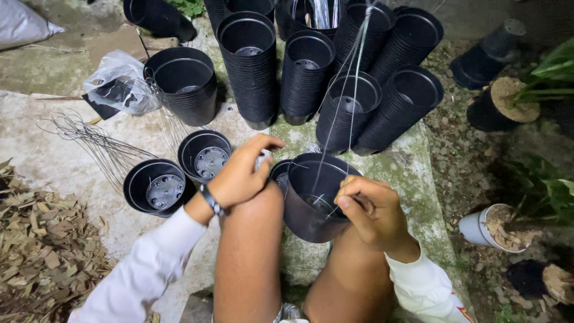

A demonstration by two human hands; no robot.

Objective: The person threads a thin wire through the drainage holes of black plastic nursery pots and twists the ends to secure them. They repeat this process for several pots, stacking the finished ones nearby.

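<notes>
A black plastic pot (311,194) rests tilted between my bare knees, its mouth facing up toward me. Thin metal wires (353,78) rise from inside the pot toward the top of the view. My right hand (372,210) sits at the pot's right rim, fingers pinched on one of those wires. Over the pot's left rim my left hand (242,173) is curled with a dark band on the wrist; what it grips is hidden.
Several tall stacks of black pots (251,66) lie ahead. Two single pots (156,186) stand at left beside a bundle of loose wires (95,143) and a plastic bag (119,84). Dry leaves (42,251) lie far left; potted plants (502,224) at right.
</notes>
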